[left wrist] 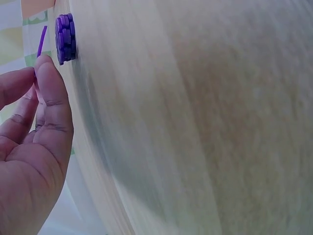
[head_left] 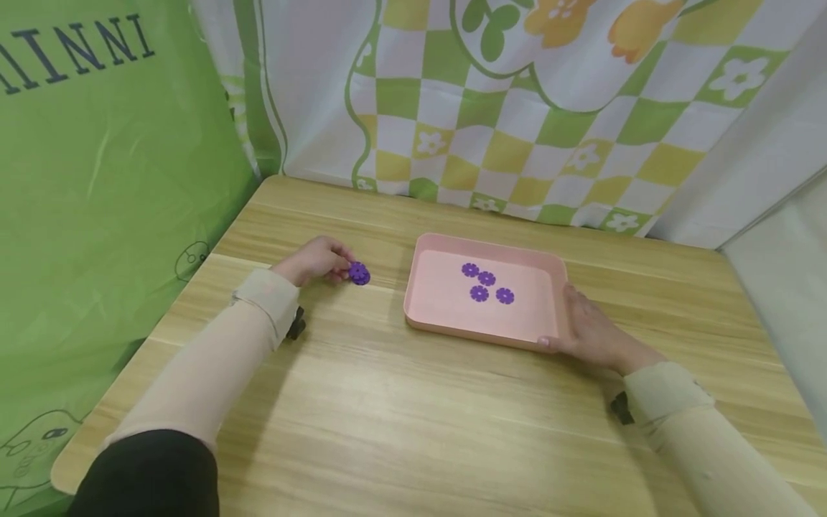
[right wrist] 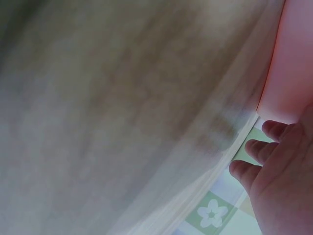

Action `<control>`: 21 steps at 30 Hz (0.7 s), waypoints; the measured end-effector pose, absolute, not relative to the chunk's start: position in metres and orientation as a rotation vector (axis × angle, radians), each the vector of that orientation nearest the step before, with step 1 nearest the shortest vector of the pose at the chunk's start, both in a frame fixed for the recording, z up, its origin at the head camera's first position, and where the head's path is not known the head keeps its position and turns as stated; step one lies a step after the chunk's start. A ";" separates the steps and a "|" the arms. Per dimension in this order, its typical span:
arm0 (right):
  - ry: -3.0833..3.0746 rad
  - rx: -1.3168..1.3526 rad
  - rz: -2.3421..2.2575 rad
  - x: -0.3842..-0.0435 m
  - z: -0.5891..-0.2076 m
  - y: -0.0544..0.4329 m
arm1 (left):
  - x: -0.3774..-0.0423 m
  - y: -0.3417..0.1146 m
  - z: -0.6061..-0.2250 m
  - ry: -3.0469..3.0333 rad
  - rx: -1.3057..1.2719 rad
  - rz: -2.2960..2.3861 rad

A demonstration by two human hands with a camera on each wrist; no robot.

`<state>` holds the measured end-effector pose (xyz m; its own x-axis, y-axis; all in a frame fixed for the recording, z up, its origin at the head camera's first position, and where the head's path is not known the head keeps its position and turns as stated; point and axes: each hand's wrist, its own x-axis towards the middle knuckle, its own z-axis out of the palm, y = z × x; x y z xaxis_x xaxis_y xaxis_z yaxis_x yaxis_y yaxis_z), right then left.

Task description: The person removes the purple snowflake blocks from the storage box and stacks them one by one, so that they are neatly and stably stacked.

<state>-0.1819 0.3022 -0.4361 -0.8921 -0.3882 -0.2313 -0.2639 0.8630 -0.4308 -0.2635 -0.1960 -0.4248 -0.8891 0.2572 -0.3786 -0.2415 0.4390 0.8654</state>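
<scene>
My left hand pinches a thin purple notched disc between thumb and forefinger, seen edge-on in the left wrist view. Just beyond the fingertips, a short stack of the same purple discs stands on the table; in the head view the held disc partly covers it. My right hand holds the right end of a shallow pink tray, its thumb at the near right corner and the fingers along the outer right side. Several separate purple discs lie flat inside the tray, near its middle.
The wooden table carries the tray and the stack. Behind it hangs a green, white and yellow checked cloth with flowers. A green cloth hangs along the left edge.
</scene>
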 end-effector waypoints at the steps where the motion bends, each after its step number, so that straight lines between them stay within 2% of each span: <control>1: 2.723 -0.485 -0.565 -0.182 -0.436 0.302 | -0.264 -0.196 -0.425 2.237 0.013 1.450; 21: 2.723 -0.482 -0.566 -0.183 -0.438 0.303 | -0.266 -0.194 -0.431 2.232 -0.007 1.441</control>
